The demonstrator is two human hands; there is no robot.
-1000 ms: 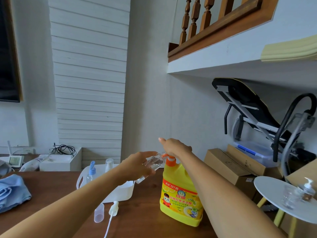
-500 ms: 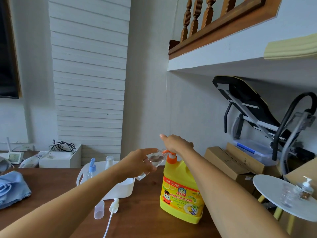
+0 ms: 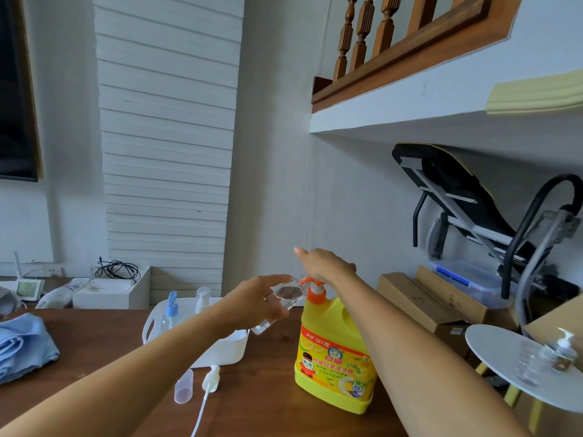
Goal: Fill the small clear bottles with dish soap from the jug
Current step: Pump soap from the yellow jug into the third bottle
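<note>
The right hand lies over the orange pump of the jug and hides its head, and the fingers drop out of sight beyond the knuckles. The left hand wraps the tilted clear bottle, so any soap level inside cannot be told. The left forearm hides part of the white basket. The left edge cuts off the blue cloth, the right edge the round white table. The small display is too small to read.
</note>
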